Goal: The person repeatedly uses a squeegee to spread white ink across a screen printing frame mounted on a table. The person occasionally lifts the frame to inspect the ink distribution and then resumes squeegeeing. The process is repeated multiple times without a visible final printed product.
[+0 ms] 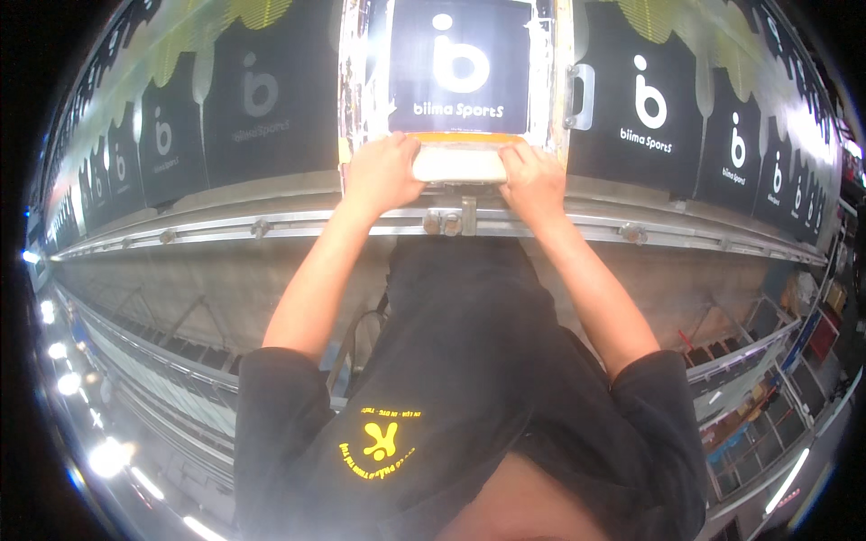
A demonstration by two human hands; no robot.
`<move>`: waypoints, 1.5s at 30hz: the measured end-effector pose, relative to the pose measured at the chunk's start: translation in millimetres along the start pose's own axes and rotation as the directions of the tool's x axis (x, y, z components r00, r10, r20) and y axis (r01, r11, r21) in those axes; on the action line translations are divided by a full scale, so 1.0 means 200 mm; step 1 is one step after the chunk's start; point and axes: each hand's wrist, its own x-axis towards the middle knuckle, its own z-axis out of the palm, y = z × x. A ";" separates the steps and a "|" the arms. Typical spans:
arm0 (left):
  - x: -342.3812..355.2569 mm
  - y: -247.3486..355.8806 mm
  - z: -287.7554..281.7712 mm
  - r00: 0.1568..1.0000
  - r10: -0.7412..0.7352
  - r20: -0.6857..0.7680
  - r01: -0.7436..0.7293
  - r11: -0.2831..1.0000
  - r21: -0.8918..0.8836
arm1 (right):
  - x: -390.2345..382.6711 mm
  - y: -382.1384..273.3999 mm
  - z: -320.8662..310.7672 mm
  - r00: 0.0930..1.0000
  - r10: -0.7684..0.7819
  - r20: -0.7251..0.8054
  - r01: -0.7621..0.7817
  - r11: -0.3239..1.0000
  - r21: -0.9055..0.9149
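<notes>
My left hand and my right hand grip the two ends of a wide, pale squeegee, fingers curled over its top. An orange strip runs along its far side. It lies across the near end of a printing screen frame, whose rim carries pale, smeared tape. Beyond the squeegee, inside the frame, a dark panel shows a white logo and lettering. The squeegee's underside is hidden, so I cannot tell how it touches the screen.
A long metal rail runs along the table's near edge, with a clamp block in front of me. Dark printed panels line the table on both sides. A metal handle sits right of the frame. Shelving stands at lower right.
</notes>
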 end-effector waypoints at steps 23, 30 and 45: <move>1.48 -0.44 -0.58 0.999 -0.025 0.025 0.024 0.997 0.068 | 1.54 0.52 -0.23 0.945 0.246 0.217 -0.224 0.967 -0.123; 0.97 -0.28 -0.34 0.988 -0.079 0.135 0.069 0.995 0.078 | 1.00 0.42 -0.05 0.988 0.118 0.102 -0.096 0.976 -0.196; 0.28 0.08 -0.13 0.993 0.009 0.122 -0.010 1.000 0.003 | 0.36 0.15 -0.13 0.934 0.061 0.351 -0.069 0.998 0.008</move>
